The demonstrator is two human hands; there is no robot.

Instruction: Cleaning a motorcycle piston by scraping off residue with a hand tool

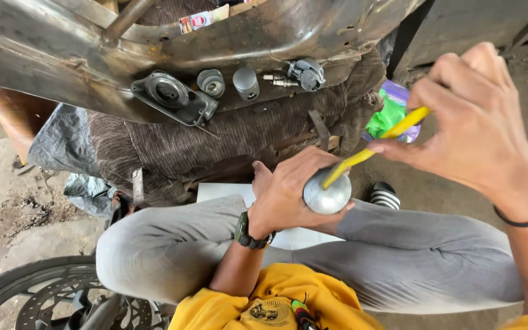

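Smooth grey metal, domed and dull: a piston [327, 194] sits gripped in the left hand [288, 186] above the crossed knees. The right hand [481, 125] pinches a yellow stick [374, 150] whose tip meets the piston. Beyond, small machined parts [245, 82] line a worn steel ledge [62, 67].

The round silver dome-shaped metal part [327, 194] looked like brushed aluminium, smooth with a dull sheen. The thin yellow tool handle [375, 150] was glossy plastic. Up top, the bent sheet-metal panel [50, 58] was bare steel, scuffed and blotchy with rust. The brown ribbed cloth [215, 143] under it looked coarse and matt. The small grey cylindrical piston [246, 83] had a satin cast-metal finish, and the concrete floor [25, 208] was rough and gritty.
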